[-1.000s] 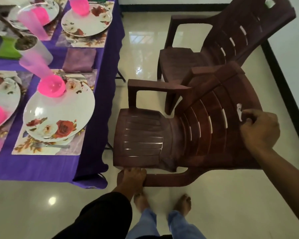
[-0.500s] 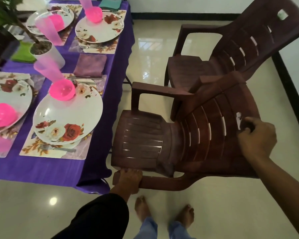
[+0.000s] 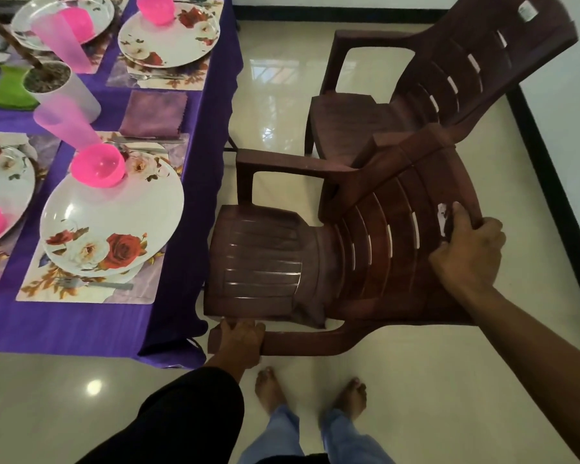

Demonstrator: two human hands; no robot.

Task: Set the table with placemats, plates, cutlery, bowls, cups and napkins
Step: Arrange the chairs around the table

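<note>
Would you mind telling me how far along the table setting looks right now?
Mostly done: the near placemat carries a plate, pink bowl, cup and fork, with a napkin beside it. In hand: left hand and right hand grip the nearer chair. Left: seating that chair.

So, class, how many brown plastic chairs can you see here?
2. The near chair stands beside the table, gripped by both hands; the far chair stands behind it. Others may be out of frame.

You see soft daylight mirrored as window glare on the glossy floor; a lamp spot shines lower left; wide-angle edges bend, details slightly soft.
</note>
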